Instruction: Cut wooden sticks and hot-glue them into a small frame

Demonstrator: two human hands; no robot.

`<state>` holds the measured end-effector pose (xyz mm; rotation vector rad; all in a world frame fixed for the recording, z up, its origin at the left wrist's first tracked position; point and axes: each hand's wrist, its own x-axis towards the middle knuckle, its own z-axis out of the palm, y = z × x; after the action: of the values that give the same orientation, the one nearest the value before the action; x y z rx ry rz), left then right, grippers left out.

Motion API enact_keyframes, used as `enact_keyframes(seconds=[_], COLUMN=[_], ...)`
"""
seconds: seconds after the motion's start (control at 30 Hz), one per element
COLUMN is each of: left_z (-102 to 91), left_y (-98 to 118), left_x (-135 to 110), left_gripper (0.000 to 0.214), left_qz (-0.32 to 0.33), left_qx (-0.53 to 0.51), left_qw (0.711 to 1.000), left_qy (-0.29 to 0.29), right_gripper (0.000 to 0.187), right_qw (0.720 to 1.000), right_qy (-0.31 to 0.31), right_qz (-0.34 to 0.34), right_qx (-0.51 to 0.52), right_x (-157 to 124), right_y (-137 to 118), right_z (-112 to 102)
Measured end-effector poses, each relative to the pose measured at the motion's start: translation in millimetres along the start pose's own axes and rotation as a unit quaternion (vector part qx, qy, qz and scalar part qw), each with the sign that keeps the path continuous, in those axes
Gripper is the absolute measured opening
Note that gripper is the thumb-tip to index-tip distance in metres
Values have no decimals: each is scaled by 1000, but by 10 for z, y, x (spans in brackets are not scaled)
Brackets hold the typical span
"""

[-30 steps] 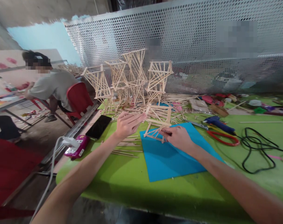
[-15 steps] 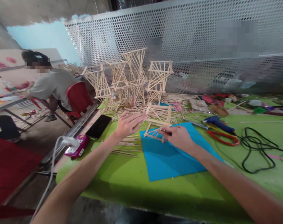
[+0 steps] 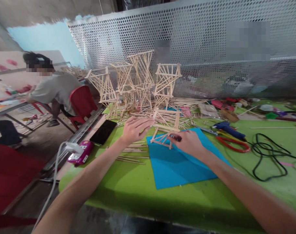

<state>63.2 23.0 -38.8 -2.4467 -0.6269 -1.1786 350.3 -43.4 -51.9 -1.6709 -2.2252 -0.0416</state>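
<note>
A small tower of pale wooden sticks (image 3: 177, 121), with a square frame at its top and another at its base, stands on a blue sheet (image 3: 184, 170). From the left, my left hand (image 3: 135, 130) reaches to the tower's upper left corner. Its fingers are stretched out, with the fingertips at the corner and the thumb apart below. My right hand (image 3: 188, 141) is at the lower right of the tower, thumb and fingers pinched on a thin wooden stick (image 3: 165, 137) between the two frames. The fingers partly hide that stick's end.
Finished stick towers (image 3: 123, 76) stand behind loose sticks (image 3: 135, 149). A phone (image 3: 103, 131) and a purple power strip (image 3: 81, 154) lie left. Right are a blue glue gun (image 3: 229, 129), red-handled scissors (image 3: 233, 146) and a black cord (image 3: 260, 162). A person (image 3: 54, 87) sits at far left.
Both hands hold nearly the same places at the tower. The right hand's fingers have shifted very slightly; the view has barely moved.
</note>
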Motion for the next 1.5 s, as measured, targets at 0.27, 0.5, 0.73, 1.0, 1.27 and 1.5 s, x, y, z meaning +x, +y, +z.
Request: enact_keyframes(seconds=[0.27,0.5,0.73,1.0,1.27,1.5], left_z=[0,11,4,-24,-26,-29], left_y=[6,-1,6,21,30,21], left_x=[21,7,19,37,48,40], left_gripper=[28,31,31,33,32,36], left_qz=[1,8,4,7,3,13], left_qx=[-2,2,2,-6,-9,-8], left_qw=[1000,1000,1000,1000,1000,1000], left_qy=[1,9,7,3,0,5], right_gripper=[35,30,32,34,43,34], right_qw=[992,963,940,907,843,900], right_qy=[61,54,87,91,122,165], right_qz=[0,-12,11,49,80,23], right_qx=[110,265,330,409,518,403], right_x=[6,19,44,96,124,92], right_y=[61,77,4,16,30,30], right_z=[-150,-283,-384,-398,-316,-316])
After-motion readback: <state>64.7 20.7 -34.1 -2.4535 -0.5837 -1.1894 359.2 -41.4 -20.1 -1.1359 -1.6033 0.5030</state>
